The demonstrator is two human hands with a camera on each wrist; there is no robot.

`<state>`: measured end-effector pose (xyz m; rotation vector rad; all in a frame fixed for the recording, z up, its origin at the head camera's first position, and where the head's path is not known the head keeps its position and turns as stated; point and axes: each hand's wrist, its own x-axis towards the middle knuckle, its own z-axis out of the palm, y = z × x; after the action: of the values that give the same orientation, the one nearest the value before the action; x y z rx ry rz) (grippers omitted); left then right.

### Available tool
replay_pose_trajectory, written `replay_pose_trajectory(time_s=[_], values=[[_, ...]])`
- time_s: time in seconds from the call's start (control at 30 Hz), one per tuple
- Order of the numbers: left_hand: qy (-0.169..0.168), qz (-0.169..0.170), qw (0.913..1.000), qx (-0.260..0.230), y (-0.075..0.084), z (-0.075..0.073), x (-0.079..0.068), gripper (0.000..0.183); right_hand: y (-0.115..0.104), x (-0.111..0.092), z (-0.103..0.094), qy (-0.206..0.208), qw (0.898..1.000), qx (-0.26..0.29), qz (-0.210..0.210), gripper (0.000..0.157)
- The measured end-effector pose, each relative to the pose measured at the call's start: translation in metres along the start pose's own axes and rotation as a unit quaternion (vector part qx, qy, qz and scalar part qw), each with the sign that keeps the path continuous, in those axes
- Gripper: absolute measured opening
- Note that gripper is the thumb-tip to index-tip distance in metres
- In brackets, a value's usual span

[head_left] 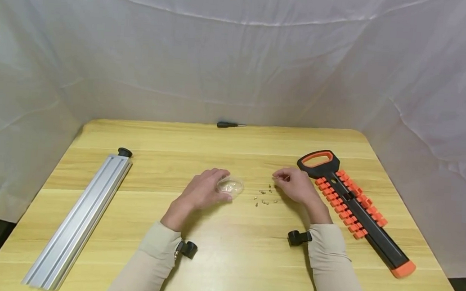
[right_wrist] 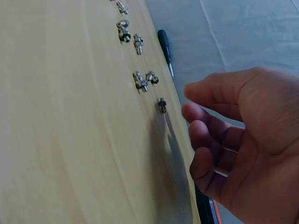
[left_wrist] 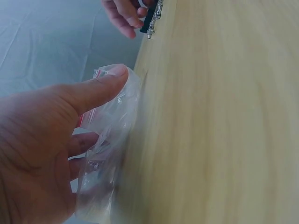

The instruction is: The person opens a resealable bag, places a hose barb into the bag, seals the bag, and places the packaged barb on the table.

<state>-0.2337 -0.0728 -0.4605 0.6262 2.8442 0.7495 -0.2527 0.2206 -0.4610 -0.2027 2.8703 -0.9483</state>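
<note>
A clear plastic zip bag [head_left: 230, 187] lies on the table in the head view. My left hand [head_left: 204, 189] holds it between thumb and fingers; the left wrist view shows the thumb on the bag's edge and a red strip along its mouth. Several small shiny metal fittings [head_left: 264, 202] are scattered to the right of the bag. Beside them is my right hand [head_left: 294, 185], its fingers loosely bent. In the right wrist view the nearest fitting [right_wrist: 162, 105] lies on the table apart from the fingertips, and I see nothing held in that hand.
On the left lies a long silver metal rail [head_left: 81, 220], a black knob [head_left: 124, 152] at its far end. A black and orange rack with a handle [head_left: 353, 199] lies on the right. Near the back edge is a black screwdriver [head_left: 227, 125]. White curtains [head_left: 238, 64] surround the table.
</note>
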Motion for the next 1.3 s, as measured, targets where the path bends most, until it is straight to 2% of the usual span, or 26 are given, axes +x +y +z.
replay_pose_trajectory(time_s=[0.33,0.67,0.87,1.3], values=[[0.008,0.001,1.0,-0.002,0.0,0.001,0.0,0.072,0.008,-0.003,-0.002,-0.042,0.999,-0.021,0.009,0.017],[0.0,-0.017,0.9998,-0.009,0.003,0.002,0.0,0.068,0.008,-0.004,0.003,-0.033,0.998,-0.044,0.009,0.008],[0.0,-0.019,0.9998,-0.006,0.003,0.003,0.0,0.069,0.006,-0.004,0.007,-0.031,0.997,-0.068,-0.017,0.01],[0.0,-0.01,0.9999,0.005,0.004,0.004,-0.001,0.067,-0.012,-0.003,0.013,0.023,0.998,-0.003,-0.059,0.01]])
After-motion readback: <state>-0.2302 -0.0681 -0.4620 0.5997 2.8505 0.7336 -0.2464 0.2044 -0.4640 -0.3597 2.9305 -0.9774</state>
